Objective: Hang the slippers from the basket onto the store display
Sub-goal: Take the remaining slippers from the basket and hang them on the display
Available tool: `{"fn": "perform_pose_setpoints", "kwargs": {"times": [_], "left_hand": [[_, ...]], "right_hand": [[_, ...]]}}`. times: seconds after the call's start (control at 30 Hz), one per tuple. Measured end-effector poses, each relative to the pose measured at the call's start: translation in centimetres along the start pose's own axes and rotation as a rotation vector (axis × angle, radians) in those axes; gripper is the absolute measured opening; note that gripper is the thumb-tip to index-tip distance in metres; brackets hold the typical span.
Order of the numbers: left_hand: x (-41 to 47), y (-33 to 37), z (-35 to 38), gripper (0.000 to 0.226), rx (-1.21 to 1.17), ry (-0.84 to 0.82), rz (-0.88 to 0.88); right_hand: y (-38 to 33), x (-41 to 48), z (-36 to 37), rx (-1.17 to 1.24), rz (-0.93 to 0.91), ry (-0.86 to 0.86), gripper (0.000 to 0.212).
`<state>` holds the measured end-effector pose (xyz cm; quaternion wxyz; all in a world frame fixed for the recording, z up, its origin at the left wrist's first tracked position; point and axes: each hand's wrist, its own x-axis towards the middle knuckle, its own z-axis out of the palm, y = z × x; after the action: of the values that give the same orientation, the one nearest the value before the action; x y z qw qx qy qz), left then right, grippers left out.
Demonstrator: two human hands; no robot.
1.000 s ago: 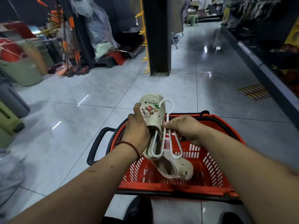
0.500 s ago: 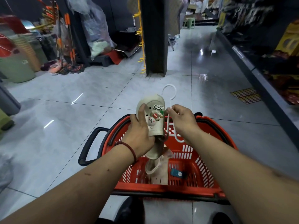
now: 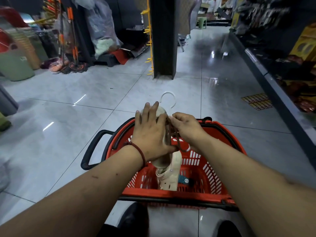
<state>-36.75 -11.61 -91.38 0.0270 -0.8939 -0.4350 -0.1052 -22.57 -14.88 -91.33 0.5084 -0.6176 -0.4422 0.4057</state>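
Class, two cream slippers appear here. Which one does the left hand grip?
The upper slipper, its toe showing above the left hand near the white hanger. The lower slipper sits below that hand, down in the red basket.

Cream rubber clog slipper (image 3: 161,111) points toe to 12 o'clock below white plastic hanger hook (image 3: 168,92); second slipper (image 3: 169,174) dangles at 6 o'clock into red plastic basket (image 3: 171,196).

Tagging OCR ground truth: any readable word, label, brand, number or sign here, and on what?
Nothing is legible.
Blue tag in basket: too small.
Label on green bin: blurred.
Yellow box on shelf: blurred.
Slipper held by left hand: no print shows.
Hanger pinched by right hand: no print shows.
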Motion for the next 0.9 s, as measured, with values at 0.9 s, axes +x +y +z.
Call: {"fn": "perform_pose_setpoints", "kwargs": {"times": [0.9], "left_hand": [[-0.2,-1.2,0.8,0.087,0.080,0.090,-0.005]], "right_hand": [[-2.0,-0.1,1.5,0.091,0.084,-0.048,0.011]]}}
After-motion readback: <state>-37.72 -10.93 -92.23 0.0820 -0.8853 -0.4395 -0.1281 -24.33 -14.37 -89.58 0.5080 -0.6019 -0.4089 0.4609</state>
